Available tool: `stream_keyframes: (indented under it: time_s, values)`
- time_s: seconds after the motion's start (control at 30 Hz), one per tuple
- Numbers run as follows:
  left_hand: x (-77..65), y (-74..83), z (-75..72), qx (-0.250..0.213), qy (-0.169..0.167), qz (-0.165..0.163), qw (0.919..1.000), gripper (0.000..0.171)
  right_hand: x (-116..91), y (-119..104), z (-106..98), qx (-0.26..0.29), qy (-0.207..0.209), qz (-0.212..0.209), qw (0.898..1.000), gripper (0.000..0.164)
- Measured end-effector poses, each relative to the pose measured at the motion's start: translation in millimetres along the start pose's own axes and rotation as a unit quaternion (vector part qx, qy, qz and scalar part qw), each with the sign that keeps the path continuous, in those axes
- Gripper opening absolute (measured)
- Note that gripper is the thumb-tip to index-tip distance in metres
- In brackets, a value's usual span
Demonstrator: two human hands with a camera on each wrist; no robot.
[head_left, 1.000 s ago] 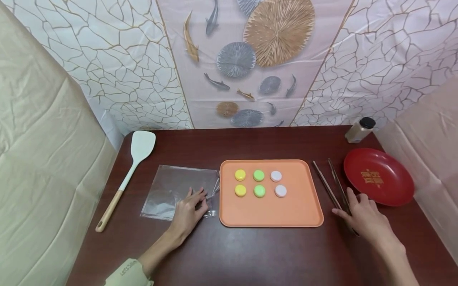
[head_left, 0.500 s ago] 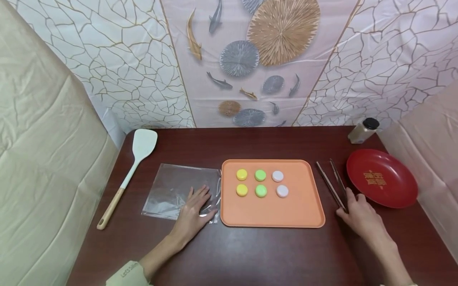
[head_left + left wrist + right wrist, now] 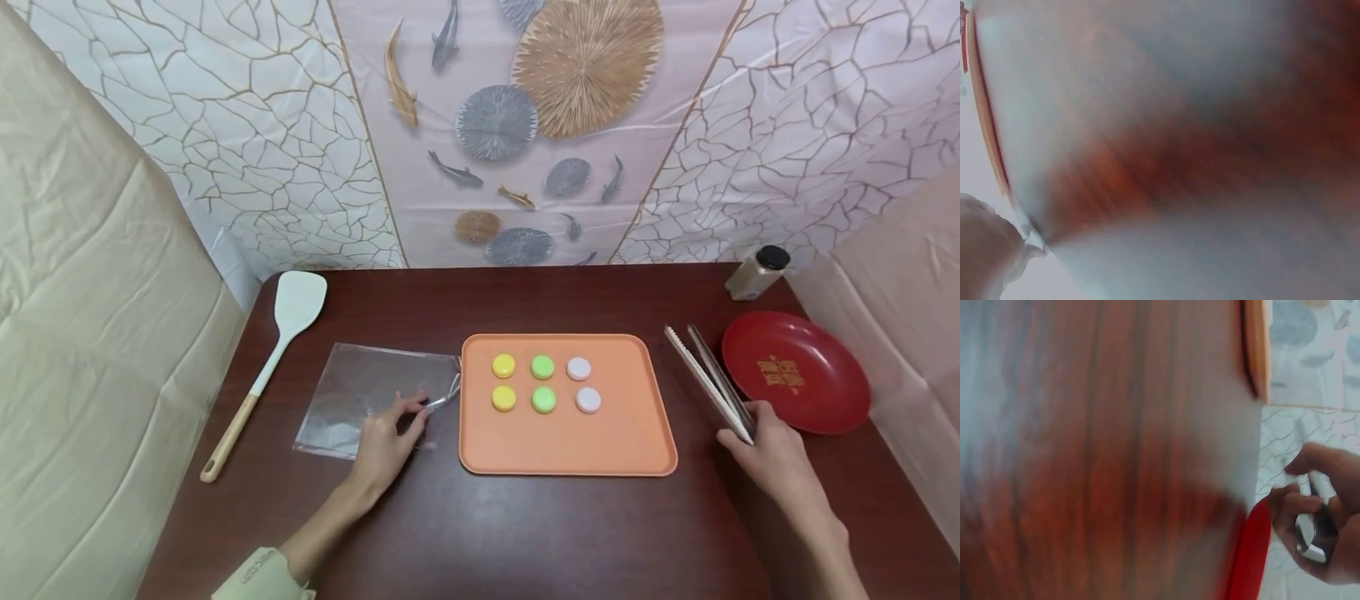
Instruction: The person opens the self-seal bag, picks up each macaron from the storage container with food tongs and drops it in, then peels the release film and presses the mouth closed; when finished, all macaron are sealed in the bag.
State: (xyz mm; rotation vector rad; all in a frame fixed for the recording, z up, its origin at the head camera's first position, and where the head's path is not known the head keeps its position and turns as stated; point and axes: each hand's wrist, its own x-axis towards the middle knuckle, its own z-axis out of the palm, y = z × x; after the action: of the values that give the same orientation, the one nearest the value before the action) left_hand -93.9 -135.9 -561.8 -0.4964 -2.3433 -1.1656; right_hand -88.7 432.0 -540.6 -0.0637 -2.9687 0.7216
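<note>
Bench: dark wood.
My left hand: curled, pinching the right edge of the clear bag.
My right hand: wrapped round the near end of the tongs, tips pointing away from me, arms slightly apart.
Bag: mostly flat on the bench, just left of the orange tray.
Tray: between bag and tongs.
Rounds: six on it, two rows; left to right yellow, green, pale.
Plate: red, gold lettering, right of tongs.
Spatula: far left, white head, wooden handle.
Jar: black lid, beyond plate.
</note>
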Motion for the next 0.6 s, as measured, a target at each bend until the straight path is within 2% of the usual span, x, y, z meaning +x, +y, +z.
stream_keyframes:
  time_s: [0.1,0.17,0.27,0.37,0.47,0.53,0.6]
  values:
    - [-5.7,-8.0,0.0,-0.003,-0.01,-0.004,0.9999,0.006,-10,-47,-18,0.022,0.009,-0.006,1.0,0.048]
    - [-9.7,-11.3,1.5,0.006,-0.023,0.0,0.9997,0.005,-14,-71,-25,0.026,0.005,-0.028,0.999,0.045]
    - [-14.4,-8.4,3.8,0.046,-0.045,0.005,0.9979,0.03,-15,-95,-28,0.026,-0.02,-0.053,0.998,0.042]
    - [-14.5,3.7,4.4,0.09,-0.064,0.026,0.9936,0.055,-14,-106,-25,0.03,-0.042,-0.072,0.996,0.039]
    - [-13.6,12.3,6.6,0.139,-0.068,0.068,0.9856,0.051,-15,-112,-22,0.038,-0.057,-0.082,0.994,0.036]
    - [-12.5,15.2,7.6,0.182,-0.068,0.101,0.9758,0.044,-16,-115,-19,0.041,-0.062,-0.088,0.993,0.035]
    - [-10.9,14.9,8.5,0.226,-0.065,0.136,0.9624,0.033,-17,-117,-16,0.047,-0.067,-0.092,0.992,0.034]
